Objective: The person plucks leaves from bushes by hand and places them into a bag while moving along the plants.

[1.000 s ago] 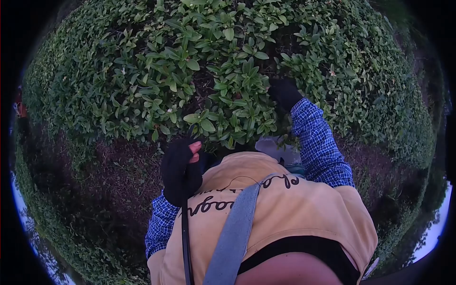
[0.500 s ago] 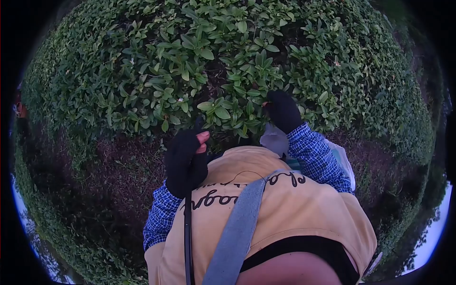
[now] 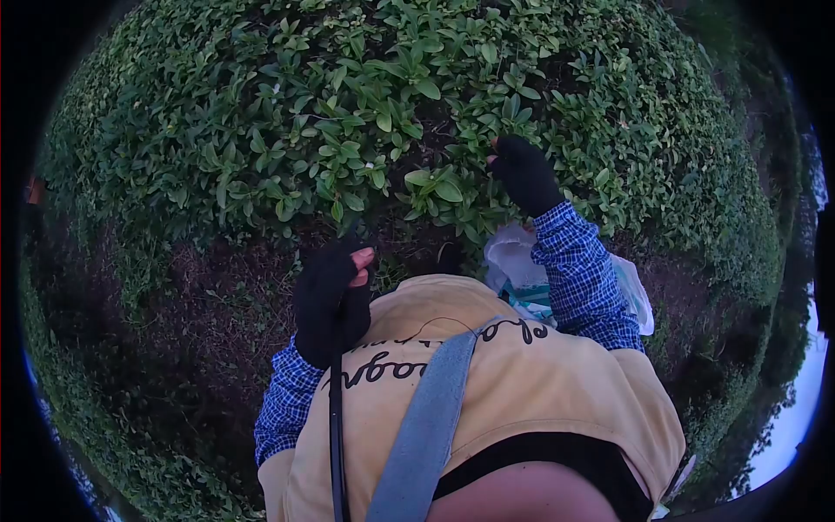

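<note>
My left hand (image 3: 335, 291), in a black glove with bare fingertips, is closed round a thin black rod (image 3: 337, 435) at the left of my body. The rod runs down over my tan shirt to the bottom edge. My right hand (image 3: 527, 177), gloved the same way, reaches into the front of a leafy green bush (image 3: 348, 113). Its bare thumb and finger are bent close together at the leaves; whatever lies between them is too small to make out. Below my right forearm hangs a whitish plastic bag (image 3: 513, 254) with teal parts.
A grey-blue strap (image 3: 426, 426) crosses my shirt. Dark ground with dry litter (image 3: 226, 300) lies between the bush and more greenery behind me. A small orange-brown thing (image 3: 35, 190) is at the far left edge.
My right hand has moved forward and slightly right, further over the bush. More of the plastic bag shows under that arm. My left hand keeps its hold on the rod.
</note>
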`<state>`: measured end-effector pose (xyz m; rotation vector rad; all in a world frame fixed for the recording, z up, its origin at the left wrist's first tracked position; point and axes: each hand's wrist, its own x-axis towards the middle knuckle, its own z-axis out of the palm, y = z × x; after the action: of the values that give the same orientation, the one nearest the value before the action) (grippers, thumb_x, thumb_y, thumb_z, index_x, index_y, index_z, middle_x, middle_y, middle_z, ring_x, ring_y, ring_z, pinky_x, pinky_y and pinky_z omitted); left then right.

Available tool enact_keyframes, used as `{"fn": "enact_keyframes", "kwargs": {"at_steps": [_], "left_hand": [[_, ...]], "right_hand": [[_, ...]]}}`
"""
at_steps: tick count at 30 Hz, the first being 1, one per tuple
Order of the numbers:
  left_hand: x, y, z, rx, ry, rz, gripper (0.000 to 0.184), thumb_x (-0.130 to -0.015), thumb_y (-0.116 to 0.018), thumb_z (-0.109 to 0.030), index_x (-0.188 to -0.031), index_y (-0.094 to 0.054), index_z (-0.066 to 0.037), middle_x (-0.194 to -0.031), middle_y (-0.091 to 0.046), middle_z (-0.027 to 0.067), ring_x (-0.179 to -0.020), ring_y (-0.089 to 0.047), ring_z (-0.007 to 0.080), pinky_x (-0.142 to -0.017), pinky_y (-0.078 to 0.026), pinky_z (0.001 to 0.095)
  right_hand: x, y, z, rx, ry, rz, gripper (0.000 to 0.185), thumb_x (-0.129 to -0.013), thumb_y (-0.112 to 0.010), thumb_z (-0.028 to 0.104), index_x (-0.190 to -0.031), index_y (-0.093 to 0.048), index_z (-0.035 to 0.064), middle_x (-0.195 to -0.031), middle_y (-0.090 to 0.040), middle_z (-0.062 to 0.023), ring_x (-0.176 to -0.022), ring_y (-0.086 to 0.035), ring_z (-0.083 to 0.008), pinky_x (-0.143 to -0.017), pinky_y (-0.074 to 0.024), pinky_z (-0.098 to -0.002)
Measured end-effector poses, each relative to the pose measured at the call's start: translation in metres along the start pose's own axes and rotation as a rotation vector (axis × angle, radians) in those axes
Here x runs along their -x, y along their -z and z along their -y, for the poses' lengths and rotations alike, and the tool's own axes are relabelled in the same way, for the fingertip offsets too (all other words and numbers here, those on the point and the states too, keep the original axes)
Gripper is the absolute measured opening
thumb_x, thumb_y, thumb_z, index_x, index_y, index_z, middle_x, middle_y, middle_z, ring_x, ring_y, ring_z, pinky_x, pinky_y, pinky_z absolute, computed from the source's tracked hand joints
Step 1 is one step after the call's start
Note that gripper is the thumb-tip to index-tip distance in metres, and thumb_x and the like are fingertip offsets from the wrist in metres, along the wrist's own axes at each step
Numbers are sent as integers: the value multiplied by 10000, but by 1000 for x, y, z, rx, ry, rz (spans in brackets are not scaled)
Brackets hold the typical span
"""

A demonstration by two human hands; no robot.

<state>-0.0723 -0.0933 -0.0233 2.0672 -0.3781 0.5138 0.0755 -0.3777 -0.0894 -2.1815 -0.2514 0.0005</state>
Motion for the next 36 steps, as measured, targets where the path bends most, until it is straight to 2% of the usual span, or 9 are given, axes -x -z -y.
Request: {"fn": "enact_keyframes", "kwargs": {"at_steps": [2,9,13,16,23,25,27,33,36], "left_hand": [[0,6,2,-2,-87,0,335,-710,-532,118,-1013,-557,-24,-939,-622,128,-827,-601,266,-726,-480,330],[12,28,8,-17,-28,0,281,-748,-529,88,-1004,-558,-24,-933,-622,132,-834,-605,270,-723,-481,338],[14,31,9,-22,-35,-15,262,-760,-525,81,-999,-558,-22,-934,-621,135,-835,-602,270,-723,-476,339],[14,36,8,-19,-57,0,260,-761,-527,81,-998,-558,-22,-936,-620,133,-836,-600,266,-718,-477,339],[20,41,8,-23,-94,57,281,-749,-528,91,-1005,-552,-22,-951,-617,130,-840,-601,271,-718,-480,337],[21,42,8,-11,-93,48,279,-747,-527,92,-1000,-553,-23,-946,-618,128,-836,-601,272,-718,-480,337],[24,45,10,1,-92,41,277,-746,-526,94,-995,-554,-24,-942,-620,126,-833,-601,272,-719,-480,336],[36,47,14,16,-77,-16,246,-757,-528,77,-981,-556,-21,-917,-625,127,-821,-604,270,-718,-481,338],[39,50,12,-20,-69,-11,228,-768,-528,66,-977,-559,-19,-921,-624,129,-819,-605,267,-709,-480,339]], "right_hand": [[5,-4,9,32,-49,-19,325,-753,-654,202,-996,-580,-2,-947,-602,-180,-889,-582,-313,-752,-459,-362],[63,-11,13,367,-108,-17,435,-704,-715,280,-998,-592,-16,-1000,-597,-186,-901,-596,-290,-762,-470,-355],[83,-45,1,592,140,5,380,-670,-716,264,-949,-585,41,-998,-544,-156,-893,-554,-330,-706,-470,-399],[80,-52,-8,677,92,157,349,-629,-658,184,-952,-573,84,-946,-556,-145,-868,-558,-309,-714,-472,-415],[76,-56,-20,639,-81,31,241,-699,-630,117,-929,-599,52,-882,-589,-125,-798,-583,-264,-694,-479,-363],[74,-39,-20,-279,-420,118,237,-758,-612,122,-972,-600,21,-867,-617,-111,-765,-585,-191,-705,-469,-299],[78,-35,-19,-385,-506,123,267,-794,-597,139,-1012,-575,-14,-873,-631,-106,-776,-571,-137,-709,-450,-261],[93,-62,-25,352,93,-44,260,-739,-612,126,-963,-542,16,-870,-539,-168,-837,-535,-357,-725,-443,-395],[90,-84,-17,443,80,-75,259,-721,-623,166,-924,-544,25,-897,-525,-172,-845,-527,-362,-701,-439,-418]]}}
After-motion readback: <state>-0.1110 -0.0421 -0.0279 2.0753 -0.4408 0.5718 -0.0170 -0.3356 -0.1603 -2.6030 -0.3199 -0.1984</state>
